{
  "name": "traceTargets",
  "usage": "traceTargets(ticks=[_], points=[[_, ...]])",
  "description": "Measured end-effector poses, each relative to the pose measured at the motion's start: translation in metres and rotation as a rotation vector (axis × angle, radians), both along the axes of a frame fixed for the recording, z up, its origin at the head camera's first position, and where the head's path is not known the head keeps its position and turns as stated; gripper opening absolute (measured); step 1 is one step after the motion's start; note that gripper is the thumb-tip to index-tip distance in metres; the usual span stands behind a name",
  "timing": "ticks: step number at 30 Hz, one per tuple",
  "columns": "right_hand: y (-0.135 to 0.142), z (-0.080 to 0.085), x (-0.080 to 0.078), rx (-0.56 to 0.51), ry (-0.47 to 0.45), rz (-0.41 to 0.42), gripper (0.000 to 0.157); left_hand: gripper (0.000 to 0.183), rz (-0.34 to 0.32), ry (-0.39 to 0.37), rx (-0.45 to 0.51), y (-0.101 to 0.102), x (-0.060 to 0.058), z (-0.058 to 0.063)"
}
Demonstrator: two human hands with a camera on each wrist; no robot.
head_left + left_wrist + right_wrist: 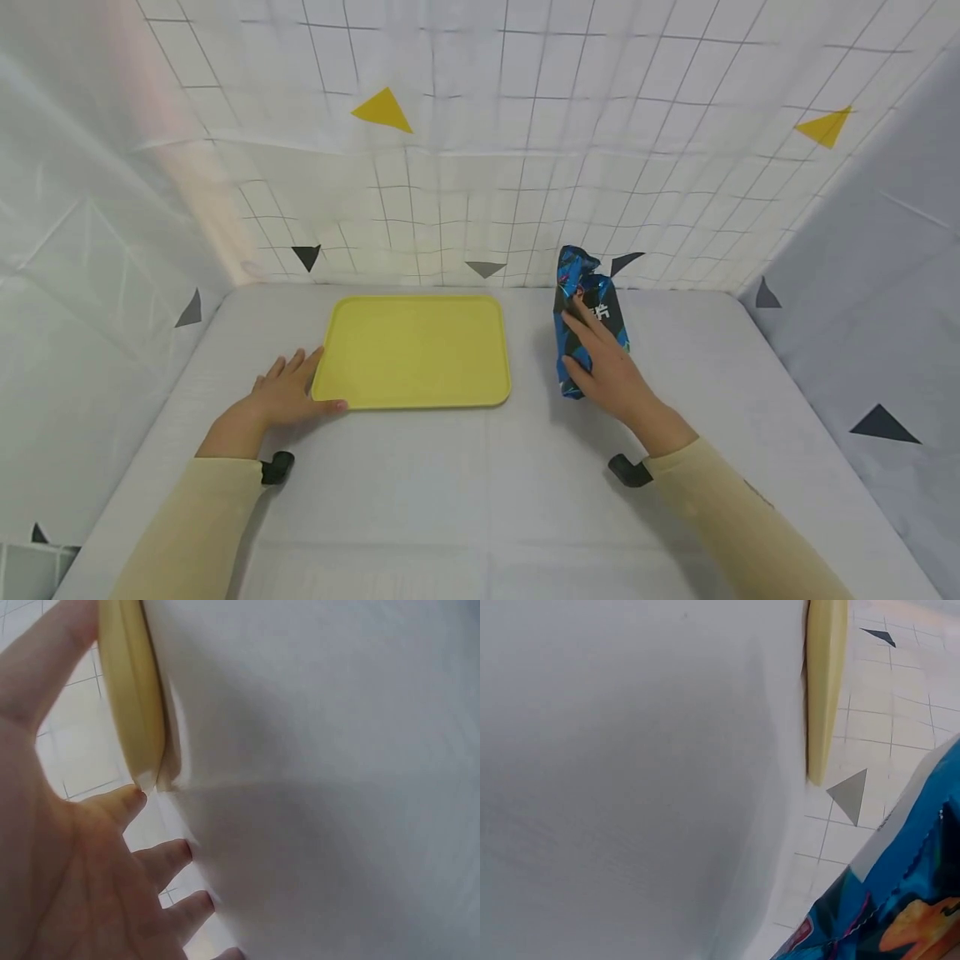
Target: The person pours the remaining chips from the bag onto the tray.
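Note:
A shallow yellow tray (420, 350) lies flat on the white-covered table, and its rim shows edge-on in the left wrist view. My left hand (288, 396) is at the tray's near left corner, fingers spread and thumb along the front edge; in the left wrist view the left hand (82, 855) has its thumb and index finger against the rim. To the right of the tray is a crinkled blue and black foil snack bag (592, 292) with white lettering. My right hand (611, 375) rests on it with extended fingers. The bag (907, 900) fills the right wrist view's lower right corner.
A white cloth covers the table (420, 492). White gridded sheeting (480, 200) hangs behind it, marked with yellow and dark triangles. Plain pale sheets (862, 333) stand at both sides. A dark wrist-camera mount (277, 468) sticks out at each cuff.

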State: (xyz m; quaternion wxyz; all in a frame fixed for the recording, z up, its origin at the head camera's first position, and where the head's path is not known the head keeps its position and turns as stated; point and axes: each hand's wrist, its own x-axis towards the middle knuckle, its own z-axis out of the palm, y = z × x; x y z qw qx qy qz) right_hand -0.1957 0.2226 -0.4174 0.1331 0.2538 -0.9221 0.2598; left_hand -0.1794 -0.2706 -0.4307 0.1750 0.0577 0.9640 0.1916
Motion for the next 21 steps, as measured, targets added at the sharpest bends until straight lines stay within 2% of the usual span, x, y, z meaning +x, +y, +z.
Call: traceTargets(ticks=[7, 15, 21], points=[[-0.0030, 0.0033, 0.0046, -0.051, 0.043, 0.026, 0.069, 0.120, -0.002, -0.002, -0.006, 0.0000, -0.0008, -0.0005], [-0.0030, -0.0002, 0.0068, -0.122, 0.095, 0.068, 0.072, 0.121, -0.001, -0.004, -0.008, -0.0013, -0.0015, -0.0028], [-0.0041, -0.0004, 0.0096, -0.213, 0.080, 0.082, 0.076, 0.121, -0.008, 0.008, -0.013, -0.0022, -0.0016, -0.0047]])
